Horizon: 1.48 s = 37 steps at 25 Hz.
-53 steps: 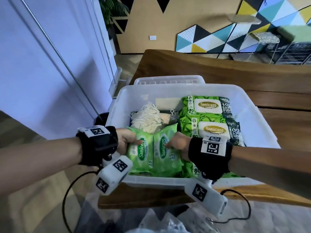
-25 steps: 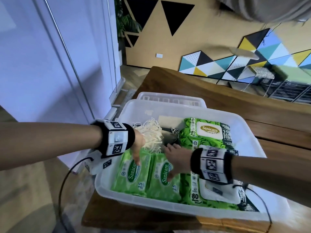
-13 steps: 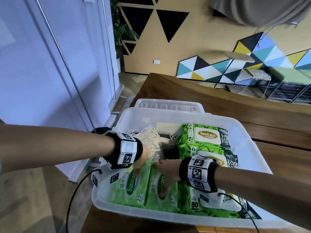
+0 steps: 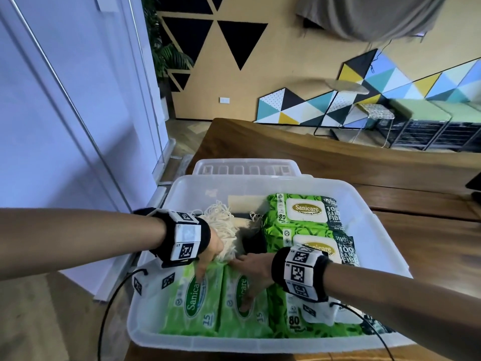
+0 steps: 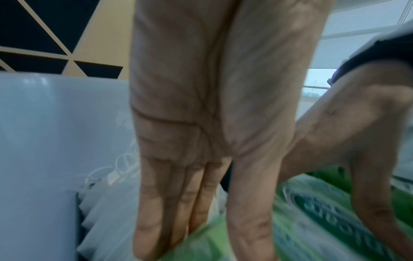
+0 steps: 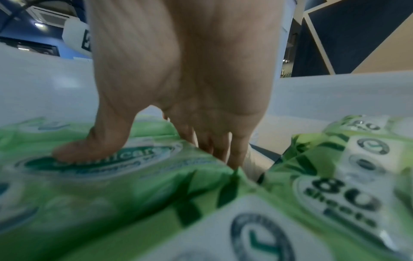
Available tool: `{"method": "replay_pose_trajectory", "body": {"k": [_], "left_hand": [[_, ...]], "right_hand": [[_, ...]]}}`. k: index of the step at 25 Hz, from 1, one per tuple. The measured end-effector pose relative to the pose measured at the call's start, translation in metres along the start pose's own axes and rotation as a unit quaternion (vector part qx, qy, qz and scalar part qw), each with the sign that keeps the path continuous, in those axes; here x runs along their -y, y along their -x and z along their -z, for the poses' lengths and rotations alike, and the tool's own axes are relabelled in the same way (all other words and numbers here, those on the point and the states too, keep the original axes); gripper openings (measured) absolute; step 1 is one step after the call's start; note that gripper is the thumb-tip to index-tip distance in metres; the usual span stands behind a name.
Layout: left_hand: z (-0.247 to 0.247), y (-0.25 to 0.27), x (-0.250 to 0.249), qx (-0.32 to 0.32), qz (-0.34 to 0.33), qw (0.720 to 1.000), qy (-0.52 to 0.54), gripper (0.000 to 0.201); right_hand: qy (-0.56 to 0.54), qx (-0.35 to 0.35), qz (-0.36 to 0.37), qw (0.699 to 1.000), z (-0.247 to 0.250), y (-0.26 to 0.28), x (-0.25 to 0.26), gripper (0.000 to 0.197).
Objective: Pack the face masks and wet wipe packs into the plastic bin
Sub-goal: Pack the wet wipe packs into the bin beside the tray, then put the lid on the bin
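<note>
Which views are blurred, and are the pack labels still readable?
Head view: sharp, edges bowed by the wide lens; "Sanicare" reads on the large wet wipe pack. Left wrist view: left hand crisp, small wet wipe pack it pinches smeared. Right wrist view: soft overall, "80 sheets" legible.

Soft, cool daylight from the left; wide-angle bending at edges; both wrist views motion-blurred.

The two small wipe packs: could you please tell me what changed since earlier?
They went from upright at the near rim to flat inside the bin. The left hand holds the left small pack, the right hand the right small pack. Large packs and masks stayed.
</note>
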State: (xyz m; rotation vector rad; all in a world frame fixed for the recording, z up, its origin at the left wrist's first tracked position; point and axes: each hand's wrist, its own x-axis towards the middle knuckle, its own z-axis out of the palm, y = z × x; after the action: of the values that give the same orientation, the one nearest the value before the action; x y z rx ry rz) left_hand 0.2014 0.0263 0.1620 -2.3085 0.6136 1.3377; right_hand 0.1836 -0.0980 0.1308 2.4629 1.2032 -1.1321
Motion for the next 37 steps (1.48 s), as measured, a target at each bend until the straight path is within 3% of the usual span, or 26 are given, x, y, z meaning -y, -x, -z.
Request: {"method": "replay_pose_trajectory", "body": {"k": [2, 4, 6, 8, 11, 14, 19, 23, 27, 30, 33, 36, 37], "left_hand": [[0.005, 0.006, 0.007, 0.002, -0.002, 0.999, 0.042, 0.030], [0.015, 0.017, 0.021, -0.058, -0.018, 0.987, 0.150, 0.045], [0.030, 0.035, 0.041, -0.147, -0.052, 0.951, 0.268, 0.053], [0.042, 0.058, 0.058, -0.230, -0.080, 0.912, 0.331, 0.047], [0.047, 0.076, 0.076, -0.359, -0.069, 0.858, 0.362, 0.038], [0.046, 0.070, 0.083, -0.427, -0.036, 0.839, 0.336, 0.034], [0.068, 0.030, 0.085, -0.391, 0.024, 0.881, 0.265, 0.053], [0.100, -0.006, 0.071, -0.332, 0.016, 0.909, 0.253, 0.068], [0.137, -0.043, 0.049, -0.285, 0.018, 0.935, 0.211, 0.069], [0.150, -0.068, 0.045, -0.248, 0.012, 0.939, 0.239, 0.058], [0.159, -0.087, 0.042, -0.233, -0.009, 0.927, 0.295, 0.042], [0.158, -0.093, 0.035, -0.260, 0.046, 0.912, 0.315, 0.040], [0.157, -0.095, 0.034, -0.267, 0.065, 0.907, 0.318, 0.038]], "right_hand": [[-0.036, 0.009, -0.014, 0.999, 0.006, 0.006, -0.002, 0.095], [-0.081, -0.004, -0.016, 0.997, 0.023, 0.018, -0.010, 0.081], [-0.124, -0.032, -0.005, 0.992, 0.048, 0.034, -0.025, 0.062], [-0.199, -0.077, 0.000, 0.977, 0.070, 0.049, -0.045, 0.041], [-0.283, -0.174, -0.017, 0.943, 0.095, 0.071, -0.084, 0.020], [-0.329, -0.247, -0.040, 0.911, 0.107, 0.090, -0.121, 0.022], [-0.331, -0.313, -0.094, 0.885, 0.117, 0.098, -0.177, 0.016], [-0.282, -0.314, -0.158, 0.893, 0.134, 0.084, -0.225, 0.017], [-0.272, -0.275, -0.191, 0.902, 0.150, 0.055, -0.284, 0.015], [-0.277, -0.220, -0.187, 0.916, 0.147, 0.015, -0.329, 0.015], [-0.320, -0.181, -0.200, 0.908, 0.128, -0.040, -0.375, 0.014], [-0.377, -0.176, -0.252, 0.874, 0.096, -0.091, -0.404, 0.016], [-0.367, -0.163, -0.265, 0.876, 0.084, -0.106, -0.410, 0.022]]}}
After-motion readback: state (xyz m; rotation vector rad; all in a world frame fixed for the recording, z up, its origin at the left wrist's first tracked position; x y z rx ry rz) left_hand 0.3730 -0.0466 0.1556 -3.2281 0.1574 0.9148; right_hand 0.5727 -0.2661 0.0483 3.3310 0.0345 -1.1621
